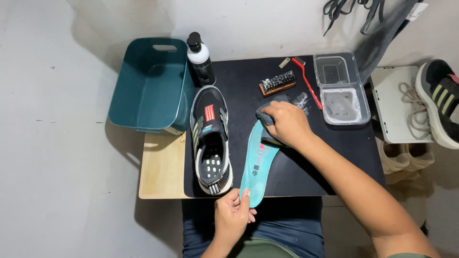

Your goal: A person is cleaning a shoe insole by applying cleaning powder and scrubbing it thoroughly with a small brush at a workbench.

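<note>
You face a pale wall (267, 24) across the top of the frame; grey floor (57, 167) fills the left, and a small wooden counter (160, 177) under a black mat (330, 157) sits at centre.

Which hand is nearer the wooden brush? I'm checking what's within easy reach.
Right. The right hand presses a dark cloth on the insole, just below the wooden brush. The left hand holds the insole's heel, far below.

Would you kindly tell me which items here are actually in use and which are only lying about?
In use: teal insole, dark cloth, left hand, right hand.
Lying about: sneaker, wooden brush, red brush, bottle, teal tub, water tray.
</note>
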